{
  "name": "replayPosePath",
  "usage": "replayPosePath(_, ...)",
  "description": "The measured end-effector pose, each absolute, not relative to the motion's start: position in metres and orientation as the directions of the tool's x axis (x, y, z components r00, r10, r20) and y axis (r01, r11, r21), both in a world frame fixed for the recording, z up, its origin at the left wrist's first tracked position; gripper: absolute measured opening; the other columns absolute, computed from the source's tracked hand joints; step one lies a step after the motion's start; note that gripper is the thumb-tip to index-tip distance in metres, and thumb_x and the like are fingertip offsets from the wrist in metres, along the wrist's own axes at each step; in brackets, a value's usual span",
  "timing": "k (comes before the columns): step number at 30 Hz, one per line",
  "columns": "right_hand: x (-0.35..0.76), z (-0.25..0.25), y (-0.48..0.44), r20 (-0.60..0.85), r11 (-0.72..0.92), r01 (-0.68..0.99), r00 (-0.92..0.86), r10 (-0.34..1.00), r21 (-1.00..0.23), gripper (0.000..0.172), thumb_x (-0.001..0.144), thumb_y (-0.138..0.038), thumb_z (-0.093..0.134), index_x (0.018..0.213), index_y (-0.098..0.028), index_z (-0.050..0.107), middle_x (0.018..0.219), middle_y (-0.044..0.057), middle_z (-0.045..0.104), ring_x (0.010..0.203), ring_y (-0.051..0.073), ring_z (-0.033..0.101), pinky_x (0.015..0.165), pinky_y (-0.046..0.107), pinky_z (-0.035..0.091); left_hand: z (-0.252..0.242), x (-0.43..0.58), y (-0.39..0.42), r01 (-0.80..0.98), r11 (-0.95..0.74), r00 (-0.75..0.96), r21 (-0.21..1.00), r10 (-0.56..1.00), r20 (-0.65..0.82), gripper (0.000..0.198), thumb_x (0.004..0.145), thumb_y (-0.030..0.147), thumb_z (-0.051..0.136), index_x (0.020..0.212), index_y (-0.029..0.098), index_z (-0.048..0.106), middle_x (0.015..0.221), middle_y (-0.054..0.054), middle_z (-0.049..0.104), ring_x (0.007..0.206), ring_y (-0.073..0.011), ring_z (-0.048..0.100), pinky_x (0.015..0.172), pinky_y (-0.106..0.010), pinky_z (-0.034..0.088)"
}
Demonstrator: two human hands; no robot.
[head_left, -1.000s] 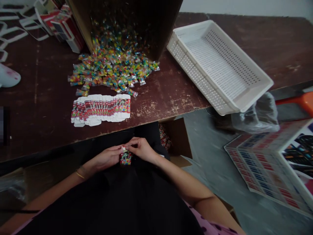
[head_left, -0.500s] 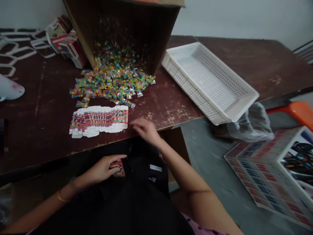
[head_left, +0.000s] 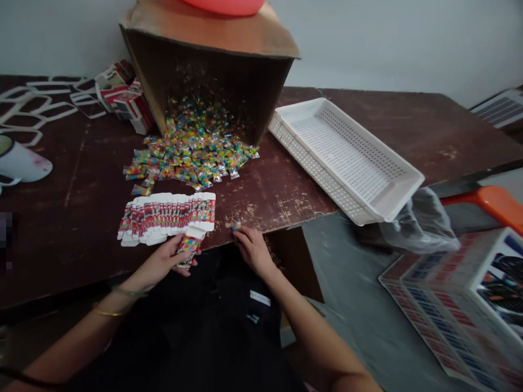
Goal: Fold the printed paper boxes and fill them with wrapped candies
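My left hand (head_left: 165,258) is closed around a small red printed carton (head_left: 188,247), its white flap upward, at the table's front edge. Right behind it a row of flattened cartons (head_left: 163,215) lies fanned out on the brown table (head_left: 245,204). Near the same edge, farther right, my right hand (head_left: 254,251) pinches a small candy packet (head_left: 237,226) between its fingertips. A heap of candy packets in clear wrappers (head_left: 192,155) spills out of a cardboard box (head_left: 212,41) lying on its side.
A white perforated basket (head_left: 347,158) lies at the right, jutting over the table edge above a clear plastic bag (head_left: 425,220). At the left are a mug (head_left: 26,160) and red-and-white boxes (head_left: 133,106). Below the edge sits an open carton (head_left: 300,261).
My left hand has raised the small carton from my lap to the table edge. My right hand has moved slightly, and a candy packet now shows in its fingertips. The view has tilted up.
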State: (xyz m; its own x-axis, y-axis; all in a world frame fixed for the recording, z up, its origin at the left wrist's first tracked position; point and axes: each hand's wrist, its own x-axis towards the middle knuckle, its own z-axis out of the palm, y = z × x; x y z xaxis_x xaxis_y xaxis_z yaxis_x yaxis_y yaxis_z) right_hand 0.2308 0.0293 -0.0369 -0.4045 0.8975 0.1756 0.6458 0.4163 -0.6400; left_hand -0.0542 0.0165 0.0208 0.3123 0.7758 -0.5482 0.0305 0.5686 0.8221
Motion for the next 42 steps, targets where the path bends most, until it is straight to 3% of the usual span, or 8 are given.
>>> replayPosePath(4,0.209,-0.006,0.011,0.108,0.199,0.345,-0.265,0.958,-0.917,0.023,0.094,-0.033,0.054,0.113,-0.021,0.063,0.106,0.008,0.068,0.096,0.018,0.064,0.087,0.031,0.049,0.014,-0.026,0.017,0.017,0.565,0.324,0.825,0.777,-0.539,0.062,0.076,0.035,0.073,0.130,0.016,0.049,0.093,-0.007,0.067,0.073,-0.0208,0.065,0.056,-0.030,0.057)
replayPosePath(9,0.182,0.027,0.041,0.057,0.121,0.291,-0.221,0.974,-0.949,0.018,0.089,-0.035,0.062,0.098,-0.019,0.063,0.090,0.004,0.067,0.083,0.016,0.062,0.081,0.030,0.050,0.012,-0.014,0.005,0.080,0.464,0.377,0.882,0.806,-0.457,0.055,0.079,0.035,0.071,0.129,0.021,0.053,0.092,-0.004,0.066,0.073,-0.0182,0.063,0.054,-0.025,0.054)
replayPosePath(14,0.168,0.023,0.033,0.179,0.318,0.336,-0.386,0.905,-0.887,0.013,0.090,-0.030,0.061,0.091,-0.024,0.072,0.136,0.005,0.054,0.128,0.026,0.042,0.109,0.047,0.031,0.021,-0.020,0.002,0.031,0.476,0.232,0.879,0.852,-0.469,0.053,0.084,0.058,0.058,0.114,0.014,0.063,0.086,-0.008,0.069,0.071,-0.0209,0.065,0.050,-0.026,0.053)
replayPosePath(18,0.158,0.001,0.017,-0.068,-0.089,-0.084,-0.235,0.970,-0.992,0.029,0.089,-0.035,0.061,0.117,-0.027,0.065,0.132,0.006,0.054,0.090,0.015,0.061,0.082,0.033,0.052,0.019,-0.022,0.006,-0.111,0.610,0.240,0.784,0.782,-0.575,0.055,0.086,0.060,0.052,0.105,0.010,0.067,0.080,-0.011,0.073,0.067,-0.0230,0.067,0.046,-0.028,0.051)
replayPosePath(24,0.160,-0.006,0.026,-0.396,-0.617,-0.377,-0.517,0.759,-0.691,0.040,0.068,-0.031,0.081,0.104,-0.017,0.070,0.079,-0.002,0.066,0.055,0.005,0.052,0.059,0.021,0.052,0.012,-0.028,0.016,-0.246,0.695,0.388,0.675,0.709,-0.589,0.039,0.082,0.035,0.058,0.113,0.012,0.067,0.092,-0.012,0.077,0.084,-0.0281,0.070,0.058,-0.032,0.056)
replayPosePath(32,0.161,0.012,0.038,-0.334,-0.526,-0.265,-0.530,0.779,-0.808,0.030,0.074,-0.032,0.074,0.099,-0.016,0.073,0.085,0.001,0.069,0.061,0.007,0.060,0.065,0.024,0.055,0.022,-0.028,0.020,-0.203,0.632,0.363,0.747,0.758,-0.542,0.035,0.081,0.036,0.057,0.106,0.015,0.070,0.090,-0.009,0.075,0.087,-0.0269,0.066,0.062,-0.032,0.054)
replayPosePath(36,0.160,0.014,0.041,-0.103,-0.086,0.058,-0.437,0.893,-0.995,0.020,0.084,-0.019,0.062,0.100,-0.018,0.074,0.096,0.004,0.067,0.077,0.012,0.062,0.078,0.029,0.054,0.023,-0.024,0.021,0.000,0.525,0.273,0.851,0.819,-0.505,0.035,0.077,0.034,0.063,0.106,0.018,0.071,0.096,-0.007,0.073,0.091,-0.0260,0.063,0.064,-0.029,0.052)
replayPosePath(42,0.160,0.020,0.034,0.197,0.400,0.219,-0.607,0.770,-0.890,0.037,0.095,-0.021,0.050,0.130,-0.024,0.059,0.122,0.009,0.061,0.113,0.018,0.057,0.100,0.035,0.046,0.018,-0.027,0.023,0.049,0.511,0.234,0.858,0.830,-0.507,0.023,0.077,0.031,0.061,0.091,0.018,0.073,0.085,-0.004,0.071,0.084,-0.0234,0.062,0.067,-0.030,0.051)
